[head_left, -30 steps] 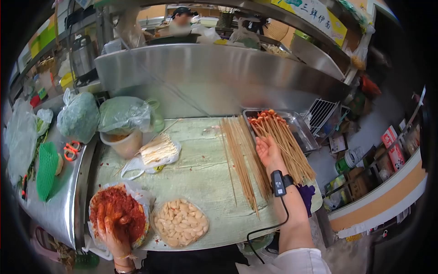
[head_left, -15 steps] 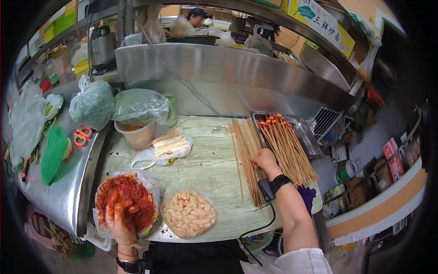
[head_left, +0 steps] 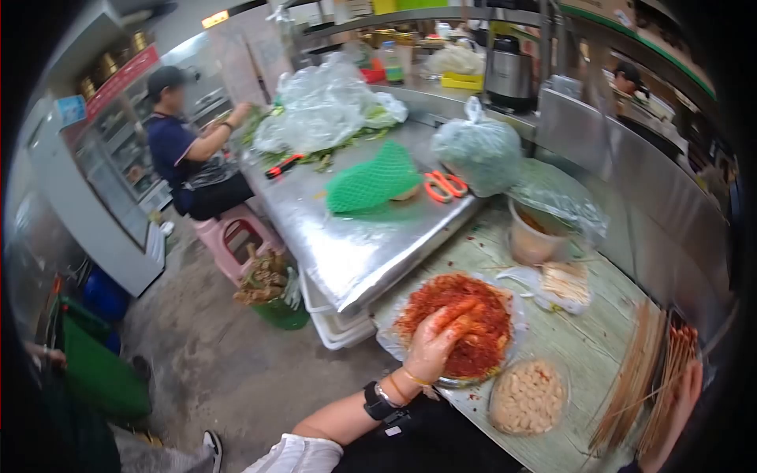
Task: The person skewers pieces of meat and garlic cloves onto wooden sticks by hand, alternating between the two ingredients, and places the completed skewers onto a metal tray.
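Observation:
My left hand (head_left: pixel 453 331), coated in red sauce, rests on a heap of red, chili-coated food (head_left: pixel 422 303) in a plastic-lined bowl. Its fingers are stretched out over the heap; whether anything lies under them is hidden. At the right edge, my right hand (head_left: pixel 688 386) is partly seen, closed on a thin bamboo skewer (head_left: pixel 643 400) that slants down to the left. Beside it lie a row of bare bamboo skewers (head_left: pixel 628 382) and a bundle of skewers with red-coated tips (head_left: pixel 682 340). A clear tub of pale, bean-like pieces (head_left: pixel 528 398) sits between my hands.
Behind the bowl stand a white tub (head_left: pixel 536 236) and pale strips (head_left: pixel 565 284) on plastic. The steel table (head_left: pixel 315 256) holds green netting (head_left: pixel 374 181), orange scissors (head_left: pixel 445 188), a cutter (head_left: pixel 284 165) and bagged greens (head_left: pixel 477 146). A seated person (head_left: pixel 185 150) handles greens at left.
The view has swung left, bringing the seated person and floor into sight. My right hand has gone from the bare skewers to beside the red-tipped bundle, with a skewer. My left hand stays at the bowl.

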The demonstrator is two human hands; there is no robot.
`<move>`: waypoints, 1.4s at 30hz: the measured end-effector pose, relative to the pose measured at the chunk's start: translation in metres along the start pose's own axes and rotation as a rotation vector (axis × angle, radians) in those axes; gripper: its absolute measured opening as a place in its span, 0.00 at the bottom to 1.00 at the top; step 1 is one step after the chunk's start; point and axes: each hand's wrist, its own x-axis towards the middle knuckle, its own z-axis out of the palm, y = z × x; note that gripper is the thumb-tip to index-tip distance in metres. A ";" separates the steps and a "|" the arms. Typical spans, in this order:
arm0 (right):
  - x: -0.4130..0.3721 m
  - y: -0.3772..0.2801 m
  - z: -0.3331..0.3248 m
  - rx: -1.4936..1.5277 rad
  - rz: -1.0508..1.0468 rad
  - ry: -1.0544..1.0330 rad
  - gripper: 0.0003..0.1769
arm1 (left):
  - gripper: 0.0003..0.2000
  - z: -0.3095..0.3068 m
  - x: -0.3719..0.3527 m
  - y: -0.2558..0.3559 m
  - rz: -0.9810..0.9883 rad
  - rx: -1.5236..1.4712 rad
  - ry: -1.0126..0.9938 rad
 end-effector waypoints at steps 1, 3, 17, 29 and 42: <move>-0.013 -0.019 0.009 0.016 -0.063 0.031 0.12 | 0.19 -0.005 0.001 0.000 0.005 0.001 -0.016; -0.040 -0.045 0.010 -0.100 -0.300 -0.090 0.16 | 0.19 -0.008 0.003 0.014 0.016 0.065 -0.004; -0.130 -0.034 0.080 0.452 0.084 -0.282 0.09 | 0.16 -0.044 0.010 0.066 -0.086 0.274 0.139; -0.147 -0.022 0.080 0.377 0.126 -0.308 0.17 | 0.09 -0.017 0.019 0.027 0.356 1.628 -0.812; -0.153 -0.019 0.084 0.431 0.193 -0.314 0.17 | 0.04 0.008 0.034 0.020 0.231 1.723 -1.124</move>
